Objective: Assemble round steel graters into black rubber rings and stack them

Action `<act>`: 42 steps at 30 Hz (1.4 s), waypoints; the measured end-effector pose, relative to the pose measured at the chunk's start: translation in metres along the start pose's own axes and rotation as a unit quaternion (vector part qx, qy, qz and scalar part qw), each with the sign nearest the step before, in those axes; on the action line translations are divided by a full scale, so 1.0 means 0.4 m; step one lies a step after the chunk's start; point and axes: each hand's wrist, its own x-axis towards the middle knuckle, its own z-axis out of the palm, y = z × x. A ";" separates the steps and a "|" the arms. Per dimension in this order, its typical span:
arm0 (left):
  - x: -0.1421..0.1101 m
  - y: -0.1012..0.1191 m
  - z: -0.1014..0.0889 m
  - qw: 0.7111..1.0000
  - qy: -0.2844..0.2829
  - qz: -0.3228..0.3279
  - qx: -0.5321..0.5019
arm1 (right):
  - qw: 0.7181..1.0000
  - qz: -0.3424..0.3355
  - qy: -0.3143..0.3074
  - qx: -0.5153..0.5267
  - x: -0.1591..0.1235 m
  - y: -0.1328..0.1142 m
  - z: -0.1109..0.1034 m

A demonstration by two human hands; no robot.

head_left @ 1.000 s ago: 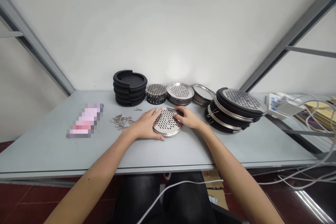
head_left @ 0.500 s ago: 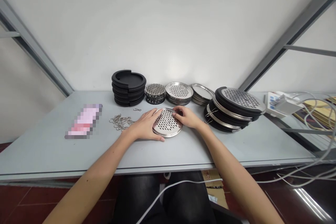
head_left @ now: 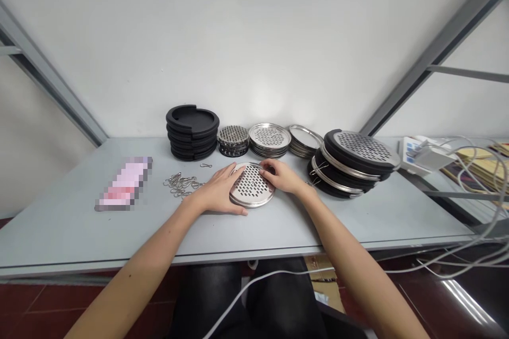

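A round perforated metal disc [head_left: 252, 186] with a shiny raised rim lies flat on the table in front of me. Around its left side curves my left hand [head_left: 220, 190], fingers at the far rim and thumb along the near edge. My right hand [head_left: 279, 176] holds the right rim, its fingers bent over the edge. What is beneath the disc is hidden. To the left of my left hand lies a loose heap of bent wire clips [head_left: 181, 184], with a single wire clip [head_left: 205, 165] just beyond it.
Behind the disc stand stacks of black rings [head_left: 193, 132], spiky round pieces [head_left: 234, 140], perforated discs [head_left: 270, 140] and metal rimmed discs [head_left: 305, 140]. Assembled black-and-metal units [head_left: 353, 164] lean in a pile at right. A blurred phone [head_left: 125, 183] lies left; white cables [head_left: 489, 212] hang right.
The view has shifted very slightly. Both hands stay on the disc, in nearly the same pose, and nothing else has visibly moved.
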 end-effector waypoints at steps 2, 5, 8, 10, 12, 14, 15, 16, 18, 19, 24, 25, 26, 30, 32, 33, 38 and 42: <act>0.000 -0.003 0.001 1.000 0.002 -0.001 -0.005 | 1.000 -0.002 0.000 -0.005 0.000 -0.001 -0.002; 0.000 -0.008 0.003 1.000 0.008 -0.007 -0.011 | 1.000 -0.012 -0.002 -0.011 -0.002 -0.001 -0.004; 0.002 -0.012 0.004 1.000 0.015 -0.001 -0.018 | 1.000 -0.017 -0.005 -0.012 -0.005 -0.001 -0.005; 0.003 -0.014 0.005 1.000 0.014 -0.001 -0.021 | 1.000 -0.016 -0.005 -0.012 -0.005 0.000 -0.005; 0.004 -0.015 0.006 1.000 0.011 -0.006 -0.020 | 1.000 -0.017 -0.004 -0.016 -0.004 0.001 -0.003; 0.005 -0.016 0.006 1.000 0.010 -0.009 -0.021 | 1.000 -0.023 -0.002 -0.020 -0.002 0.003 -0.002; 0.006 -0.017 0.006 1.000 0.010 -0.009 -0.021 | 0.999 -0.026 -0.002 -0.022 -0.002 0.003 -0.001; 0.006 -0.018 0.006 1.000 0.010 -0.009 -0.023 | 0.999 -0.027 -0.001 -0.024 -0.002 0.004 0.000; 0.007 -0.020 0.007 1.000 0.015 -0.005 -0.027 | 0.999 -0.025 0.000 -0.027 -0.002 0.006 0.000; 0.008 -0.021 0.008 0.999 0.019 -0.002 -0.030 | 0.999 -0.023 0.001 -0.029 -0.002 0.006 0.001; 0.013 -0.025 0.010 0.999 0.033 0.005 -0.036 | 0.999 -0.022 0.008 -0.035 -0.003 0.008 0.003; 0.014 -0.024 0.009 0.999 0.031 0.001 -0.035 | 0.999 -0.024 0.006 -0.035 -0.004 0.008 0.004; 0.014 -0.023 0.009 0.999 0.028 -0.003 -0.033 | 0.999 -0.025 0.003 -0.034 -0.004 0.009 0.005; 0.012 -0.020 0.005 0.999 0.013 -0.020 -0.025 | 0.999 -0.025 -0.001 -0.035 -0.003 0.011 0.011; 0.011 -0.018 0.004 1.000 0.006 -0.021 -0.016 | 0.999 -0.022 0.005 -0.037 -0.003 0.010 0.014; 0.010 -0.018 0.004 1.000 0.004 -0.020 -0.011 | 0.999 -0.020 0.010 -0.037 -0.002 0.009 0.015; 0.009 -0.018 0.012 1.000 0.014 -0.013 -0.005 | 0.999 -0.002 0.015 -0.030 0.002 0.008 0.010; 0.011 -0.014 0.011 0.998 0.062 0.032 -0.001 | 1.000 0.023 0.015 -0.005 0.004 0.017 0.004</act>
